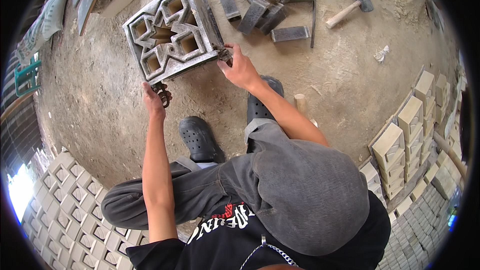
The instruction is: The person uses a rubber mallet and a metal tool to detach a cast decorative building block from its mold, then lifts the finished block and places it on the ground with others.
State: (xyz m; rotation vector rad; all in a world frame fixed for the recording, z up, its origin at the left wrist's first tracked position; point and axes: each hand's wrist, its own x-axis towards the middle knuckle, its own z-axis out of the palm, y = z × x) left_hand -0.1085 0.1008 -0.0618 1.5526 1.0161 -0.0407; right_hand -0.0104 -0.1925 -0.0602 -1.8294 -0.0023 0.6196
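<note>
The left hand [154,99] curls its fingers around a dark fitting [162,95] and the right hand [241,70] closes its fingers on a metal fitting [223,55], at near corners of a grey mould [200,57] ahead of dark shoes [200,137].

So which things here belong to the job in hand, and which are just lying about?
Seemingly in the job: left hand, right hand, the dark metal fittings they hold, patterned metal mould.

Seemingly just lying about: mallet, dark rectangular blocks, slim metal rod, short wooden peg.
</note>
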